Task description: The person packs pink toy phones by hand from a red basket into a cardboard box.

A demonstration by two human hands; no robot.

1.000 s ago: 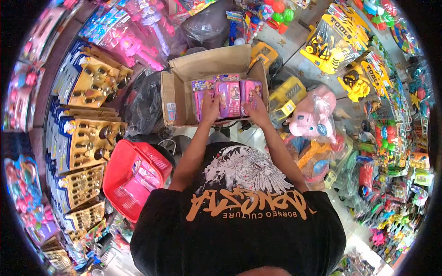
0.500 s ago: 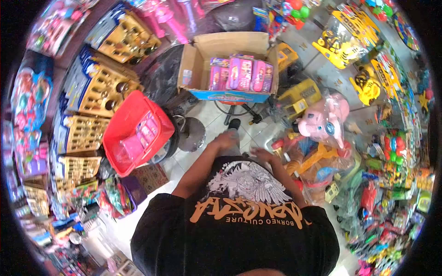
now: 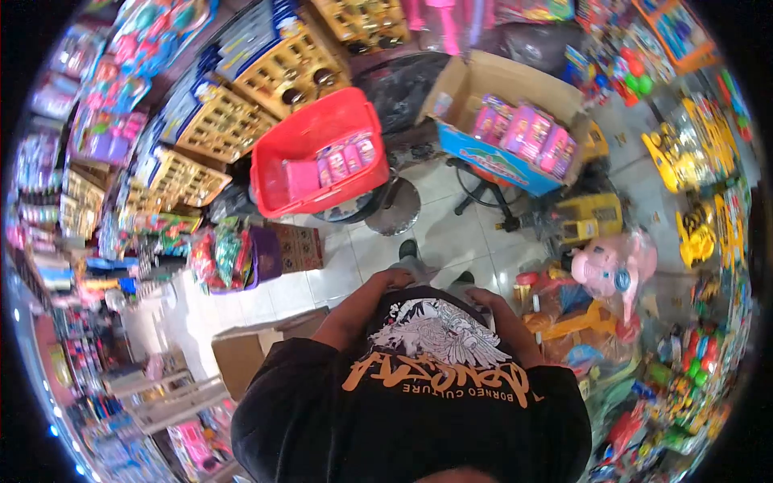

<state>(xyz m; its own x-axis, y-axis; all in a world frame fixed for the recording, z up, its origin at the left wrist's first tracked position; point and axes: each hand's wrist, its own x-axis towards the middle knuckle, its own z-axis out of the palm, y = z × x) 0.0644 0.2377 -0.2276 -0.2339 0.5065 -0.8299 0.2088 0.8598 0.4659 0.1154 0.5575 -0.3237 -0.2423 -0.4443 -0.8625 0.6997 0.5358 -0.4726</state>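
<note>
My left hand (image 3: pixel 393 278) hangs by my thigh, holds nothing, and its fingers point down at the tiled floor. My right hand (image 3: pixel 485 299) is low at my other side, mostly hidden by my black shirt. Ahead on a stool stands an open cardboard box (image 3: pixel 515 84) holding upright pink toy packs (image 3: pixel 527 133). To its left a red plastic basket (image 3: pixel 318 133) rests on a round stool (image 3: pixel 394 211) with a few pink packs (image 3: pixel 342 161) inside. Both hands are well short of the box and the basket.
Toy packs crowd the floor and walls: yellow carded sets (image 3: pixel 233 121) at the left, a yellow toy truck (image 3: pixel 584 217) and a pink bagged pig toy (image 3: pixel 612 270) at the right. A brown cardboard box (image 3: pixel 250 354) stands at my lower left. White floor tiles (image 3: pixel 451 237) show between the stools and my feet.
My hands have left the pink packs in the cardboard box and dropped to my sides. I have stepped back and turned left, so the box and basket sit farther away and to the right.
</note>
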